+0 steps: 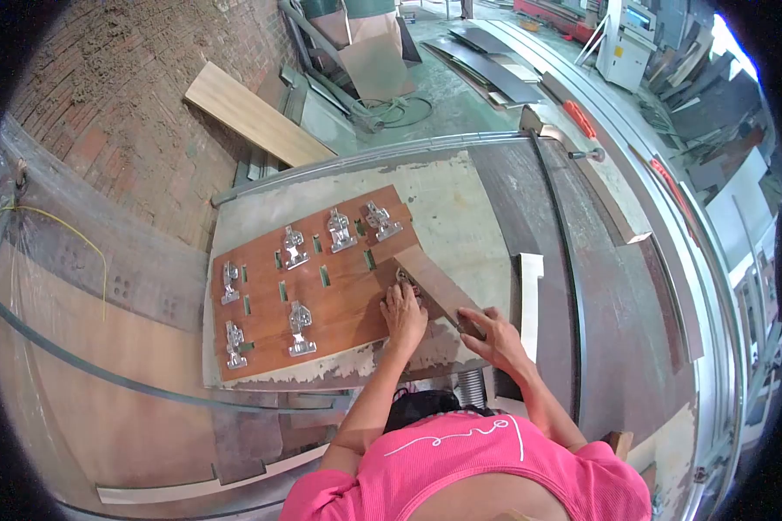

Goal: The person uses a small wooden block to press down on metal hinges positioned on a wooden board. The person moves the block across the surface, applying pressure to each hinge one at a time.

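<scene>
A narrow brown wooden strip (434, 280) lies at a slant over the right end of a reddish-brown board (265, 334). My right hand (500, 340) grips the strip's near end between thumb and fingers. Against its left edge, my left hand (403, 314) has its fingers closed around a metal cabinet hinge (401, 274), mostly covered by the fingertips. Several more silver hinges stand on the board, among them one hinge (301, 328) near the front and another hinge (382, 220) at the back. Small dark-green slots (325, 276) show between them.
Under the board is a worn, pale work surface (460, 195). A white strip (530, 304) lies to the right, before a dark rail (565, 260). Farther right sits a long wooden block (617, 200). A light plank (252, 113) leans by the brick wall (113, 139).
</scene>
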`<state>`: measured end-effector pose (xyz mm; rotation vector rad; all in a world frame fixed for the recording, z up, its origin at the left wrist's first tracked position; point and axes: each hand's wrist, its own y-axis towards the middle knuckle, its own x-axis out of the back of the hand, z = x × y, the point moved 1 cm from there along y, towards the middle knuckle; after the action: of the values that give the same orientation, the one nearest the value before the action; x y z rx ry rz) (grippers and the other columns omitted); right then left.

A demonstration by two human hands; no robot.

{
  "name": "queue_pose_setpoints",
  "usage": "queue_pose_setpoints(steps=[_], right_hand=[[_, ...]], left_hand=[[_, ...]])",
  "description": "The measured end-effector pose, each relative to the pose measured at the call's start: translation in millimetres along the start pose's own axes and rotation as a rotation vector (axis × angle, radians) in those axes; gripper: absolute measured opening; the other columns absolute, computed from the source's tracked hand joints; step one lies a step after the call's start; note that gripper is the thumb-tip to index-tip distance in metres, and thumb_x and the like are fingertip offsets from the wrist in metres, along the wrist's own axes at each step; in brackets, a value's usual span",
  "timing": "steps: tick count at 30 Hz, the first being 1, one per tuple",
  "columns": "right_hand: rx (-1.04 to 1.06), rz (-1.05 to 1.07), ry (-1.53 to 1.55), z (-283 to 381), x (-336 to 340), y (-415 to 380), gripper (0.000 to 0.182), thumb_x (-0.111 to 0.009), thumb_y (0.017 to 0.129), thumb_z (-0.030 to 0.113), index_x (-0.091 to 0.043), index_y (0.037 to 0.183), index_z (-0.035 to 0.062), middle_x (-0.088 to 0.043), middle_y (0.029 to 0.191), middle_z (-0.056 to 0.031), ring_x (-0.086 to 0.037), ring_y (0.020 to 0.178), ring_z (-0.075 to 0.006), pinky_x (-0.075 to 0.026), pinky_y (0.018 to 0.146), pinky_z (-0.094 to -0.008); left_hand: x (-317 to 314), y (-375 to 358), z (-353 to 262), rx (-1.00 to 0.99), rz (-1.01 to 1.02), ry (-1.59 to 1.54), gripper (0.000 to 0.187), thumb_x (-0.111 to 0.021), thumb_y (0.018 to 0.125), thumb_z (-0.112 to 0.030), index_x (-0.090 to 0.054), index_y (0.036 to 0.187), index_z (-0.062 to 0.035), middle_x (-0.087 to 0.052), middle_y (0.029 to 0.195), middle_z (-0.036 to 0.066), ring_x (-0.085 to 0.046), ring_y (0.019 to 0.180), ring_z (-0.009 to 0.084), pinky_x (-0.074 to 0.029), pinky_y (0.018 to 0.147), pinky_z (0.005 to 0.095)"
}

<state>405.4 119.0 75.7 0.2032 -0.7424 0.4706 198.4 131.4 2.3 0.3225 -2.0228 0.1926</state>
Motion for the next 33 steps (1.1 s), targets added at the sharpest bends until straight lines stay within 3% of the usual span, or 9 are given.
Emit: queue_pose_setpoints(steps=[5, 8, 10, 13, 20, 25, 28, 30, 33], right_hand=[[-0.053, -0.005, -0.029, 11, -8, 3, 0.05, -0.068, 0.079, 0.029, -0.056, 0.127, 0.0223, -0.057, 0.106, -0.0198, -0.061, 0.092, -0.0376, -0.05, 0.08, -0.0429], [-0.086, -0.009, -0.01, 18, -12, 5, 0.048, -0.068, 0.079, 0.027, -0.056, 0.126, 0.0214, -0.056, 0.107, -0.0189, -0.061, 0.094, -0.037, -0.051, 0.081, -0.0422], [-0.089, -0.014, -0.032, 26, -13, 8, 0.048, -0.068, 0.079, 0.024, -0.057, 0.125, 0.0192, -0.056, 0.108, -0.0188, -0.061, 0.095, -0.0363, -0.051, 0.082, -0.0418], [-0.074, -0.063, 0.029, 35, -20, 13, 0.047, -0.068, 0.079, 0.021, -0.058, 0.124, 0.0167, -0.057, 0.108, -0.0186, -0.061, 0.096, -0.0343, -0.051, 0.082, -0.0412], [-0.079, -0.195, -0.038, 66, -39, 62, 0.05, -0.068, 0.08, 0.024, -0.055, 0.128, 0.0186, -0.057, 0.11, -0.0179, -0.063, 0.094, -0.0331, -0.05, 0.08, -0.0399], [-0.028, -0.197, -0.172, 77, -44, 119, 0.052, -0.068, 0.08, 0.03, -0.054, 0.128, 0.0191, -0.058, 0.106, -0.0186, -0.062, 0.094, -0.0348, -0.05, 0.08, -0.0412], [-0.01, -0.175, -0.229, 78, -47, 150, 0.051, -0.067, 0.079, 0.031, -0.053, 0.127, 0.0216, -0.059, 0.103, -0.0189, -0.062, 0.093, -0.0364, -0.05, 0.08, -0.043], [-0.012, -0.116, -0.271, 82, -42, 168, 0.05, -0.066, 0.079, 0.032, -0.054, 0.127, 0.023, -0.06, 0.1, -0.0189, -0.062, 0.092, -0.0363, -0.049, 0.08, -0.044], [-0.031, -0.029, -0.291, 84, -35, 181, 0.049, -0.066, 0.079, 0.032, -0.054, 0.126, 0.023, -0.06, 0.099, -0.0191, -0.061, 0.093, -0.0359, -0.049, 0.08, -0.0439]], left_hand=[[5, 5, 14, -0.053, -0.024, -0.057, 0.066, -0.062, 0.083, -0.026, -0.034, 0.136, 0.0014, -0.041, 0.134, 0.022, -0.037, 0.128, 0.0384, -0.029, 0.102, 0.0581], [23, 4, 24, -0.031, 0.074, -0.177, 0.064, -0.059, 0.086, -0.029, -0.035, 0.136, 0.0022, -0.043, 0.132, 0.024, -0.04, 0.125, 0.0402, -0.03, 0.102, 0.0561], [26, 5, 42, -0.106, 0.0, -0.247, 0.063, -0.056, 0.089, -0.031, -0.034, 0.137, 0.0035, -0.041, 0.133, 0.027, -0.041, 0.123, 0.0431, -0.036, 0.102, 0.046], [38, 18, 65, -0.1, 0.015, -0.336, 0.064, -0.055, 0.091, -0.034, -0.033, 0.138, 0.0038, -0.039, 0.136, 0.027, -0.039, 0.125, 0.043, -0.034, 0.104, 0.0455], [49, 93, 98, -0.193, -0.1, -0.382, 0.064, -0.059, 0.087, -0.028, -0.035, 0.135, 0.0063, -0.045, 0.128, 0.027, -0.043, 0.12, 0.0406, -0.037, 0.1, 0.0463], [28, 149, 80, -0.276, -0.09, -0.288, 0.064, -0.061, 0.084, -0.024, -0.036, 0.135, 0.0063, -0.044, 0.126, 0.026, -0.046, 0.113, 0.041, -0.039, 0.097, 0.046], [-11, 178, 75, -0.232, -0.26, -0.213, 0.065, -0.064, 0.081, -0.023, -0.037, 0.134, 0.0044, -0.044, 0.126, 0.026, -0.045, 0.115, 0.041, -0.04, 0.096, 0.0458], [-13, 199, 74, 0.038, -0.045, -0.126, 0.052, -0.059, 0.084, -0.022, -0.046, 0.128, 0.003, -0.045, 0.128, 0.023, -0.046, 0.115, 0.0386, -0.044, 0.093, 0.0449], [-11, 202, 74, 0.03, -0.062, 0.009, 0.037, -0.052, 0.087, -0.019, -0.055, 0.118, 0.0026, -0.046, 0.129, 0.019, -0.046, 0.115, 0.0356, -0.047, 0.09, 0.0443]])
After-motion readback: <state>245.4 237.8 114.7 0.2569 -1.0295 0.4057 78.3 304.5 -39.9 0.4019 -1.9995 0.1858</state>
